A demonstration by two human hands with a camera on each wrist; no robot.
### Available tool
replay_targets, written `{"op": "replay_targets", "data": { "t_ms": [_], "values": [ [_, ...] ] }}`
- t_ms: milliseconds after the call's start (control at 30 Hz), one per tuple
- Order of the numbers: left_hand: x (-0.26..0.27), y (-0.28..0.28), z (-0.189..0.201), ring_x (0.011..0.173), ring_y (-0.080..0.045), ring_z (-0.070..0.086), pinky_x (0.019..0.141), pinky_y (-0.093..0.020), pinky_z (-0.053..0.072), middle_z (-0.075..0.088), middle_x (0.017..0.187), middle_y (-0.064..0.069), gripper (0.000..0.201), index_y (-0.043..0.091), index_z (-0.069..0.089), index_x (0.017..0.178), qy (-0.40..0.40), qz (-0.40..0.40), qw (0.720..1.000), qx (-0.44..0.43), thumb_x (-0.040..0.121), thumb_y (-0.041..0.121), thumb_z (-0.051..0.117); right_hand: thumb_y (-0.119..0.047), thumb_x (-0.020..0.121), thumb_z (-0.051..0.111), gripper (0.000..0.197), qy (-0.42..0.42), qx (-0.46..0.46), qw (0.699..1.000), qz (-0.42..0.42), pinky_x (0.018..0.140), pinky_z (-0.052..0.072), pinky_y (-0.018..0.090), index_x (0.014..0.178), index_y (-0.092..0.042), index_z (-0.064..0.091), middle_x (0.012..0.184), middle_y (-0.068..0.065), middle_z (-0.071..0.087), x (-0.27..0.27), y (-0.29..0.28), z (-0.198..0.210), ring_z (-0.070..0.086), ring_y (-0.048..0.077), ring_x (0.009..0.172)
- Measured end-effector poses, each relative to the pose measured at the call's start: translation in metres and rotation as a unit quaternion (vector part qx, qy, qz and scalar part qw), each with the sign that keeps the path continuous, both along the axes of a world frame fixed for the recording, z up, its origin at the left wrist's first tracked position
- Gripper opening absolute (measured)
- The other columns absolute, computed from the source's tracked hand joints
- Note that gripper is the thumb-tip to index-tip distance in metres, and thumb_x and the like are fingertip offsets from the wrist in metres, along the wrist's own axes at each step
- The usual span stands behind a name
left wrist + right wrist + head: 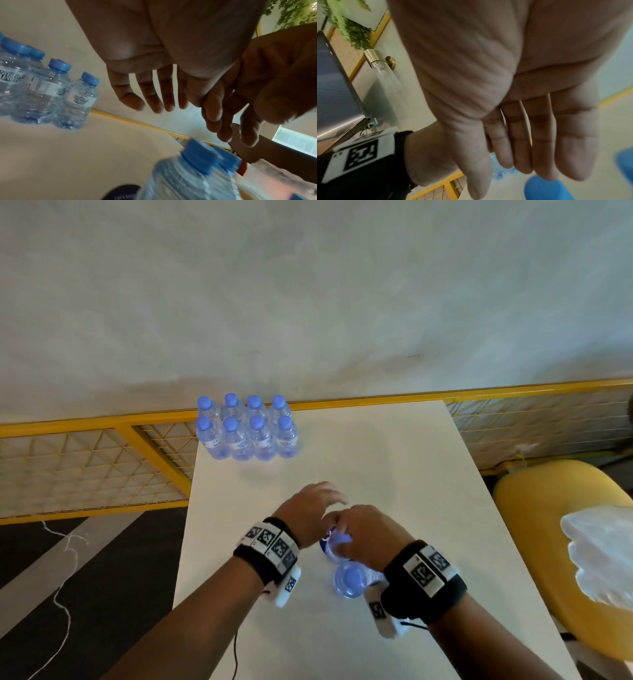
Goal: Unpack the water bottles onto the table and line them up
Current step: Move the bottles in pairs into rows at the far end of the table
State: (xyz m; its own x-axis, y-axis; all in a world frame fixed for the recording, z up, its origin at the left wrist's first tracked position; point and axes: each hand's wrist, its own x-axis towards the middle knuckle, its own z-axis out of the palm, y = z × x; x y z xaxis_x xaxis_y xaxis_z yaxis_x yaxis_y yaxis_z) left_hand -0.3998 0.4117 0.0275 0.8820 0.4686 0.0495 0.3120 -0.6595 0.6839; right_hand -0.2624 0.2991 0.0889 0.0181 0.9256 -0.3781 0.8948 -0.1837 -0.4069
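Several clear water bottles with blue caps (246,433) stand in two rows at the far left of the white table (383,453); the left wrist view shows them too (51,88). Two more bottles stand close together near me: one in plain sight (349,578), the other (334,546) partly under my right hand (356,529). That hand hovers over a blue cap (546,188) with its fingers straight and holds nothing. Just left of it, my left hand (325,494) hangs above the table with spread fingers (145,94), also holding nothing.
A yellow chair (534,508) at the table's right carries crumpled clear plastic wrap (599,556). A yellow mesh fence (102,467) runs behind the table. A dark blue round patch (123,192) lies on the table by the near bottles.
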Motion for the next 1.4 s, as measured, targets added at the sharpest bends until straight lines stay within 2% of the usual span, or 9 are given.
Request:
{"op": "replay_targets", "data": {
  "t_ms": [100, 200, 333, 500, 700, 800, 966, 1166, 1400],
  "values": [
    [0.002, -0.035, 0.007, 0.099, -0.018, 0.062, 0.093, -0.036, 0.051, 0.073, 0.1, -0.002, 0.035, 0.013, 0.077, 0.1, 0.019, -0.04, 0.999, -0.019, 0.083, 0.032, 0.053, -0.034, 0.072, 0.065, 0.033, -0.003, -0.004, 1.0, -0.008, 0.066, 0.048, 0.029, 0.105, -0.037, 0.058, 0.082, -0.013, 0.056, -0.006, -0.045, 0.004, 0.053, 0.013, 0.077],
    [0.002, -0.058, 0.004, 0.104, -0.021, 0.06, 0.097, -0.036, 0.05, 0.069, 0.111, 0.001, 0.043, 0.022, 0.074, 0.111, 0.088, -0.009, 0.996, -0.024, 0.08, 0.041, 0.051, -0.032, 0.083, 0.06, 0.042, -0.015, -0.023, 0.999, -0.017, 0.069, 0.05, 0.033, 0.123, -0.036, 0.049, 0.105, -0.006, 0.06, -0.019, -0.079, -0.006, 0.061, 0.021, 0.09],
    [0.001, -0.07, -0.005, 0.113, -0.026, 0.054, 0.102, -0.037, 0.047, 0.063, 0.127, -0.001, 0.042, 0.025, 0.069, 0.128, 0.145, 0.046, 0.988, -0.027, 0.086, 0.026, 0.068, -0.028, 0.088, 0.066, 0.053, -0.055, 0.007, 0.998, -0.036, 0.076, 0.052, 0.035, 0.136, -0.022, 0.043, 0.117, 0.0, 0.056, -0.038, -0.099, -0.028, 0.062, 0.024, 0.102],
    [0.006, -0.075, -0.008, 0.11, -0.03, 0.054, 0.098, -0.04, 0.048, 0.061, 0.125, -0.005, 0.039, 0.018, 0.065, 0.133, 0.153, 0.064, 0.986, 0.006, 0.094, 0.02, 0.068, -0.011, 0.069, 0.08, 0.042, -0.115, 0.014, 0.993, -0.029, 0.046, 0.054, 0.029, 0.106, -0.016, 0.06, 0.092, 0.0, 0.059, -0.052, -0.104, -0.045, 0.064, 0.017, 0.063],
    [0.004, -0.065, -0.005, 0.106, -0.031, 0.056, 0.094, -0.043, 0.05, 0.062, 0.118, -0.006, 0.034, 0.013, 0.066, 0.127, 0.153, 0.074, 0.985, 0.041, 0.094, 0.012, 0.066, -0.005, 0.082, 0.065, 0.032, -0.1, 0.028, 0.994, -0.028, 0.055, 0.052, 0.03, 0.111, -0.013, 0.058, 0.1, 0.004, 0.057, -0.052, -0.097, -0.03, 0.065, 0.02, 0.069],
    [0.005, -0.049, 0.005, 0.108, -0.03, 0.057, 0.095, -0.042, 0.05, 0.062, 0.119, -0.005, 0.032, 0.012, 0.065, 0.127, 0.147, 0.085, 0.984, 0.054, 0.096, 0.014, 0.066, -0.012, 0.065, 0.082, 0.034, -0.091, 0.045, 0.994, -0.04, 0.042, 0.042, 0.022, 0.094, -0.016, 0.066, 0.083, 0.0, 0.06, -0.05, -0.091, -0.021, 0.061, 0.013, 0.051],
    [0.015, -0.003, 0.029, 0.104, -0.028, 0.059, 0.093, -0.044, 0.052, 0.062, 0.113, -0.004, 0.029, 0.013, 0.066, 0.121, 0.119, 0.098, 0.985, 0.076, 0.093, 0.02, 0.071, -0.015, 0.095, 0.045, 0.021, -0.096, 0.054, 0.994, 0.013, 0.061, 0.037, 0.034, 0.111, -0.01, 0.058, 0.112, 0.008, 0.054, -0.04, -0.056, -0.018, 0.061, 0.026, 0.093],
    [0.043, 0.075, 0.044, 0.106, -0.027, 0.061, 0.084, -0.045, 0.056, 0.064, 0.114, 0.001, 0.024, 0.021, 0.066, 0.118, 0.128, 0.11, 0.974, 0.151, 0.095, 0.029, 0.066, -0.023, 0.091, 0.053, 0.019, -0.02, 0.08, 0.994, -0.077, 0.076, 0.053, 0.039, 0.107, -0.017, 0.061, 0.107, 0.007, 0.057, -0.017, 0.02, 0.011, 0.064, 0.033, 0.088],
    [0.073, 0.159, 0.028, 0.105, -0.029, 0.058, 0.079, -0.042, 0.046, 0.07, 0.102, 0.006, 0.009, 0.026, 0.066, 0.1, 0.168, 0.159, 0.944, 0.236, 0.091, 0.027, 0.069, -0.024, 0.092, 0.056, 0.022, -0.081, 0.097, 0.989, -0.079, 0.076, 0.055, 0.039, 0.111, -0.016, 0.064, 0.106, 0.009, 0.062, 0.017, 0.123, 0.012, 0.066, 0.032, 0.091]
  ]
}}
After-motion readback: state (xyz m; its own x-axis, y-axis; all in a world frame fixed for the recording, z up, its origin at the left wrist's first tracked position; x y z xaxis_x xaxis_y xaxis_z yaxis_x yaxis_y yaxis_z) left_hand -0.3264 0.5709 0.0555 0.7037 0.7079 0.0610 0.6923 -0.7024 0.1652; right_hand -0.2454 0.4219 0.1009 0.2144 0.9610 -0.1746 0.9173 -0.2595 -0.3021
